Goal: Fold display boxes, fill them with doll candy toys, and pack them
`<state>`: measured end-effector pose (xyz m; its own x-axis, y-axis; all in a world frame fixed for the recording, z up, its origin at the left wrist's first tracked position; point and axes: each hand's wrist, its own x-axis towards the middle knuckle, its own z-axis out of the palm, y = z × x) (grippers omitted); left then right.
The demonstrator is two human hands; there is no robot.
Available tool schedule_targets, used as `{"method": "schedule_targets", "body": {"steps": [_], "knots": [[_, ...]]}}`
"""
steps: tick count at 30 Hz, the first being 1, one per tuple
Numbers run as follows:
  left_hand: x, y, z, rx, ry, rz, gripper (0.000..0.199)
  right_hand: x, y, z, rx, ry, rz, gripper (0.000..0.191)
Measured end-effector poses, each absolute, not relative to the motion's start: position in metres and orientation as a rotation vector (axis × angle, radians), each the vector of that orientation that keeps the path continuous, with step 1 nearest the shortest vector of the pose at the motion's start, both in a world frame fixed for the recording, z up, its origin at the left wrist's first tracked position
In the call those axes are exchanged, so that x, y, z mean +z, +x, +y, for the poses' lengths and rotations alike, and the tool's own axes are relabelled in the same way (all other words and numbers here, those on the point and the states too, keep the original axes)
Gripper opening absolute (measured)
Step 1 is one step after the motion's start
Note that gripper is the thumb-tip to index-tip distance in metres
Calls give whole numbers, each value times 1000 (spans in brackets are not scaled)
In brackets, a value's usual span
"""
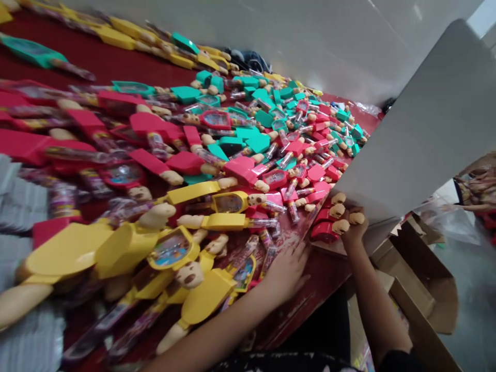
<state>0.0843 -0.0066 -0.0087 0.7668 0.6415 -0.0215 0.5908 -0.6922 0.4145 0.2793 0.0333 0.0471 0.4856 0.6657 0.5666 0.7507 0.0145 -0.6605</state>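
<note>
Plastic toys with bear-like heads and clear tubes cover a dark red table: yellow toys [209, 297] at the front, red ones [186, 163] in the middle, green ones [258, 142] behind. My left hand [287, 271] lies palm down with spread fingers on the table's bare edge, right of the yellow toys, holding nothing visible. At the table's right edge my right hand [354, 230] is at a small cluster of red toys [325, 227] with several tan heads, beneath a large grey panel. Its fingers are largely hidden behind the heads, so its grip is unclear.
The grey panel [430, 124] rises at the right, tilted. Open cardboard boxes [422, 279] stand below on the floor, with clear plastic bags [453, 222] behind. Stacks of pale flat pieces [23, 289] sit at the left edge. Part of another person [478, 188] shows at far right.
</note>
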Motion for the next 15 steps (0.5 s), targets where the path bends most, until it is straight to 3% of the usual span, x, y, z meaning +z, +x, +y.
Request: {"method": "schedule_targets", "body": {"steps": [5,11,15], "knots": [[-16,83,-8,237,2571,951,66,50,277,25,-210,-1724,-1233,24],[-24,83,-8,278,2484,919,67,91,269,11,-879,-1323,-1303,24],[-28,85,-9,344,2456,942,69,121,250,2,-650,-1133,-1666,38]]}}
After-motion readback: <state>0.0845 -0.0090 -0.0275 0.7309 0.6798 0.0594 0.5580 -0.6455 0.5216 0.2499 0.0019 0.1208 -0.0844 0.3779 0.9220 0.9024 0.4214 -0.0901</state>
